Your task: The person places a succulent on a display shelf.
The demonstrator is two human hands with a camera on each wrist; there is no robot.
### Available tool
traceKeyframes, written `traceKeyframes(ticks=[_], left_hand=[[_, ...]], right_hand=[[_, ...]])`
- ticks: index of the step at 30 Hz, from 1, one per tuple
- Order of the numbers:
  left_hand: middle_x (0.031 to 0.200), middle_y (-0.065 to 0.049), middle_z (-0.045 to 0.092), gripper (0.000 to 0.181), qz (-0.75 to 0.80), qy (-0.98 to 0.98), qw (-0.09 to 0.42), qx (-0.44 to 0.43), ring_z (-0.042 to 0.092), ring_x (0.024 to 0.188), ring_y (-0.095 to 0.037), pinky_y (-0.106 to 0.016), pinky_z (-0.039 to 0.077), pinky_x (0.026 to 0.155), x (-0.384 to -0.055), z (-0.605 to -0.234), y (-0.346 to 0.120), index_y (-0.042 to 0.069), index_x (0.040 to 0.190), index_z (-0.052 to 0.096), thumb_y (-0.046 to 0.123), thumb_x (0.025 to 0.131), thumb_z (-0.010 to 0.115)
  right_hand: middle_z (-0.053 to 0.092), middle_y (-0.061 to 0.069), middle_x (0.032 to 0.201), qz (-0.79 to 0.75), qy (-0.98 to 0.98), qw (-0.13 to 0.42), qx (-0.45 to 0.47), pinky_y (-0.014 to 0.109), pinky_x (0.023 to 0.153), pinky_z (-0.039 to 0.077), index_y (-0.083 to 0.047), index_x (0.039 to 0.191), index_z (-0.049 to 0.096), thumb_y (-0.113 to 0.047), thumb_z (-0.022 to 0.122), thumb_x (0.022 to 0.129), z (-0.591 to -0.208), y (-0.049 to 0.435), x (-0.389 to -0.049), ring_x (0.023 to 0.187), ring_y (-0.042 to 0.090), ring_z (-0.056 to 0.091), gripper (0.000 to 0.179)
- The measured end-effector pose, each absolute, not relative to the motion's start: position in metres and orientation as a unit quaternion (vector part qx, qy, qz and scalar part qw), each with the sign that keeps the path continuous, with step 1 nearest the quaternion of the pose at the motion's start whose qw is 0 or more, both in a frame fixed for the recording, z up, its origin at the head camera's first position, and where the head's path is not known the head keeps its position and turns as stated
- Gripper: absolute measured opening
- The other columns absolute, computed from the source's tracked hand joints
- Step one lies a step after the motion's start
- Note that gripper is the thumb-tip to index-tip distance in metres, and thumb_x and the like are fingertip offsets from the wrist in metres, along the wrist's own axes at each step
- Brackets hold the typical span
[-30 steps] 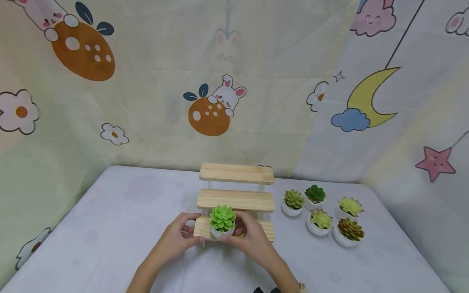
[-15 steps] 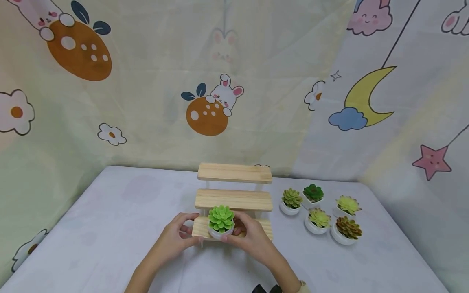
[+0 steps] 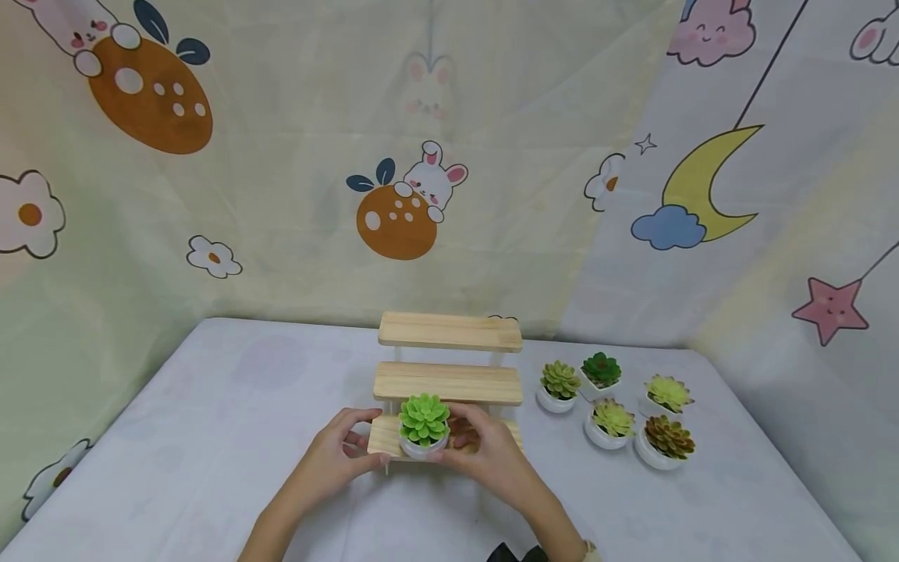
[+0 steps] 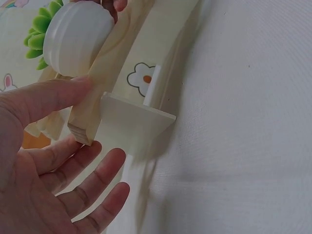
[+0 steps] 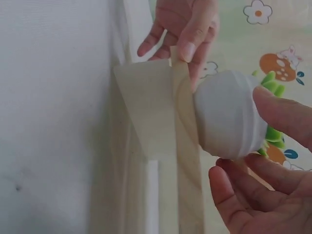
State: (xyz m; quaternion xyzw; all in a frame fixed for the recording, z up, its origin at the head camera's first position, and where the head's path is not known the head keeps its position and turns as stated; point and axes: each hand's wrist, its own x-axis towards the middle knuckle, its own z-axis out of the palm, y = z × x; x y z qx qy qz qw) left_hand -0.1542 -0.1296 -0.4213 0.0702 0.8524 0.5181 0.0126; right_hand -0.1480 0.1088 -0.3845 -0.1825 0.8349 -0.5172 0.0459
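Note:
A bright green potted succulent point(image 3: 424, 421) in a round white pot point(image 5: 226, 114) stands on the lowest board point(image 3: 385, 435) of a three-tier wooden shelf, left of its middle. My right hand point(image 3: 488, 449) holds the pot from the right, thumb at the front and fingers at the side; the right wrist view shows thumb and fingertips at the pot's wall. My left hand point(image 3: 339, 453) pinches the left end of that board, its thumb point(image 4: 58, 97) on the front edge and the other fingers spread below. The middle board point(image 3: 449, 382) and top board point(image 3: 449, 332) bear nothing.
To the shelf's right stand several other potted succulents: an olive-green one point(image 3: 559, 384), a dark green one point(image 3: 601, 371), two yellow-green ones point(image 3: 612, 421) and a brownish one point(image 3: 667, 441). A white cloth point(image 3: 281, 390) covers the table; a printed curtain point(image 3: 295, 195) hangs behind.
My right hand has shifted slightly to the right, its thumb sliding toward the pot's side. The left hand and the succulent keep their places on the shelf.

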Motion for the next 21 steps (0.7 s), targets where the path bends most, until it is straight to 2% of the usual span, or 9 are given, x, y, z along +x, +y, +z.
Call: traceKeyframes(ticks=[9,21], left_hand=[[0.121,-0.004,0.055,0.061,0.518,0.853,0.025,0.059,0.057,0.086,-0.012,-0.026,0.049,0.07,-0.153,-0.417,-0.13,0.013,0.123,0.057,0.02,0.068,0.083],[0.123,-0.004,0.054,0.062,0.525,0.849,0.03,0.059,0.057,0.086,-0.012,-0.025,0.048,0.07,-0.153,-0.418,-0.129,0.013,0.124,0.057,0.021,0.068,0.082]], right_hand=[[0.061,0.012,0.115,-0.513,0.844,0.036,-0.153,0.031,0.084,0.051,-0.006,0.122,0.057,-0.02,0.074,0.079,-0.366,0.136,-0.146,0.102,0.028,0.057,0.048],[0.063,0.005,0.112,-0.466,0.879,-0.041,-0.091,0.024,0.084,0.049,-0.011,0.125,0.054,-0.027,0.069,0.084,-0.343,0.198,-0.142,0.1,0.018,0.058,0.047]])
